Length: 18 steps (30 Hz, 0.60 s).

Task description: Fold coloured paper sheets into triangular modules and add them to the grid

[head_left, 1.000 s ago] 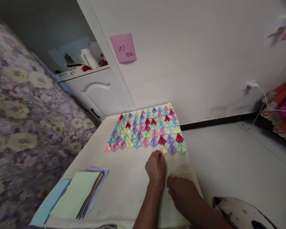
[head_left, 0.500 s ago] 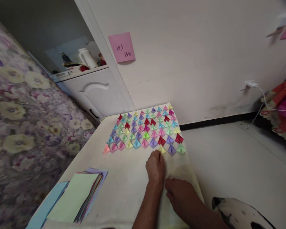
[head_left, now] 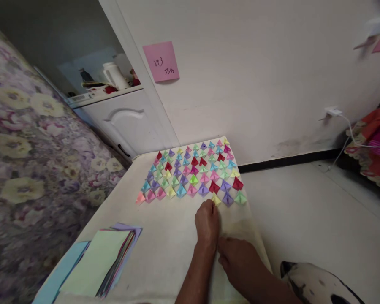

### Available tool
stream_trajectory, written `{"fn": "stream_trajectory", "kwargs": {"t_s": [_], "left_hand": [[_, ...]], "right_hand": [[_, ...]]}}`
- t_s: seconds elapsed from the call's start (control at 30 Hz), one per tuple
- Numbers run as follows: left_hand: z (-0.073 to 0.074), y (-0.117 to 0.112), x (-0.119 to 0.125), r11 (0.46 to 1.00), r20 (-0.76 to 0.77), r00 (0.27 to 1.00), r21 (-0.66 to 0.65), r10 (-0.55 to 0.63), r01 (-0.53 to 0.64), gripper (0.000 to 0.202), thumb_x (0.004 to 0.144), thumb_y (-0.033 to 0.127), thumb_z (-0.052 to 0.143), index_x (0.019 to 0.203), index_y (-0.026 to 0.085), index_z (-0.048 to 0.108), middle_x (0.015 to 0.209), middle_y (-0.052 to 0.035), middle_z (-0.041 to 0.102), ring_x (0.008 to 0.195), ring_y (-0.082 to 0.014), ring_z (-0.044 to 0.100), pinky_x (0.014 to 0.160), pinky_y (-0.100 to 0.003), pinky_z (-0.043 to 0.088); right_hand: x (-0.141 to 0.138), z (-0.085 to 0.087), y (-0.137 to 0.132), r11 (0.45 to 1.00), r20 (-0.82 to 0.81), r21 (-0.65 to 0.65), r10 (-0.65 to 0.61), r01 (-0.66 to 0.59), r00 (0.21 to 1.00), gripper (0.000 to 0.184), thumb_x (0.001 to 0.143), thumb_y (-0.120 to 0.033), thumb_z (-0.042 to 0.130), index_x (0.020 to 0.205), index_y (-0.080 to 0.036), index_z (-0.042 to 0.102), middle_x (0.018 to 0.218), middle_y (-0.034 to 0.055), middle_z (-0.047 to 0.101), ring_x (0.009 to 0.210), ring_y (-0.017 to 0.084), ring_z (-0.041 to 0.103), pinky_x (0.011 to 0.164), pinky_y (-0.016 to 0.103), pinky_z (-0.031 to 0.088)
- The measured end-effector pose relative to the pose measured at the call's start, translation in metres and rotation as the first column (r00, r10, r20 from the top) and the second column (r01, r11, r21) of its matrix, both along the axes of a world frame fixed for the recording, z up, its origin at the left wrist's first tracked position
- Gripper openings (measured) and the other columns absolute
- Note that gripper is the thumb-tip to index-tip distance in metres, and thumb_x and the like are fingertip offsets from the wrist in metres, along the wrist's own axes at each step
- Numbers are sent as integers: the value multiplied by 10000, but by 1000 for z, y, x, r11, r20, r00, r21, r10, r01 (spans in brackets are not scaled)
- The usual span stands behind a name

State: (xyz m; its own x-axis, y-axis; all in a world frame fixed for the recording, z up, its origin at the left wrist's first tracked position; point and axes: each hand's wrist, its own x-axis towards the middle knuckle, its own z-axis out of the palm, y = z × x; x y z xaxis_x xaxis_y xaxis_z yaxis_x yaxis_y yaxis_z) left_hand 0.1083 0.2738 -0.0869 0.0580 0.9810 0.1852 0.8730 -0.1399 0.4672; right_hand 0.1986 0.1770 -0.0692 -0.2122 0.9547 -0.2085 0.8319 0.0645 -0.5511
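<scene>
Curtain [head_left: 15, 152] far left, flowered. Next, blue paper [head_left: 61, 270] and paper stack [head_left: 96, 261] at the near left of the surface [head_left: 164, 240]. Both well apart from the hands; best leave them alone, top sheets probably slide easily.

Middle: folded papers [head_left: 194, 169] in rows back toward the wall, mixed colours, small peaked shapes. Likely light, so no sweeping a forearm over them.

Left hand [head_left: 207, 221] next, right at the near-left corner of the yellow paper [head_left: 216, 199]; touching or not, can't tell from here. Fingers curled, tips hidden, so can't say if that grip is narrow, holding paper or nothing. I'd keep the knuckles low and movements small, so yellow doesn't get bumped out of line with purple paper [head_left: 227, 199] and green paper [head_left: 240, 197] to its right.

Right hand [head_left: 237, 257] sits just beside the left wrist, nearer the body. Also curled, whatever's inside hidden, grip can't be judged. Two hands this close should steady fine work; firm but not crushing, I'd say. Surface edge right beside that arm, floor [head_left: 304, 211] past it: better to work inward.
</scene>
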Motion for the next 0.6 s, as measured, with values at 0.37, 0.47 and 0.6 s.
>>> {"fn": "stream_trajectory", "kwargs": {"t_s": [0.37,0.47,0.6], "left_hand": [[3,-6,-5,999,128,992,-33,2,3,166,758,142,462,863,226,560,658,15,593,614,-145,542,561,-232,314],[0,-9,-9,999,187,982,-44,14,-6,193,764,136,449,902,230,545,683,23,600,605,-132,551,559,-218,342],[-6,-11,-10,998,257,966,-55,25,-11,192,760,125,442,889,230,538,706,26,612,596,-116,561,548,-199,369]], "right_hand": [[0,4,0,1000,-6,-12,-2,2,1000,205,781,-177,496,934,-198,630,928,74,688,868,245,621,729,307,379],[0,2,0,1000,-3,4,-4,4,1000,198,778,-172,497,928,-202,623,905,67,687,847,243,622,713,307,375],[0,1,0,1000,1,13,0,0,1000,198,783,-170,494,931,-202,621,905,68,686,838,241,623,703,302,374]]}}
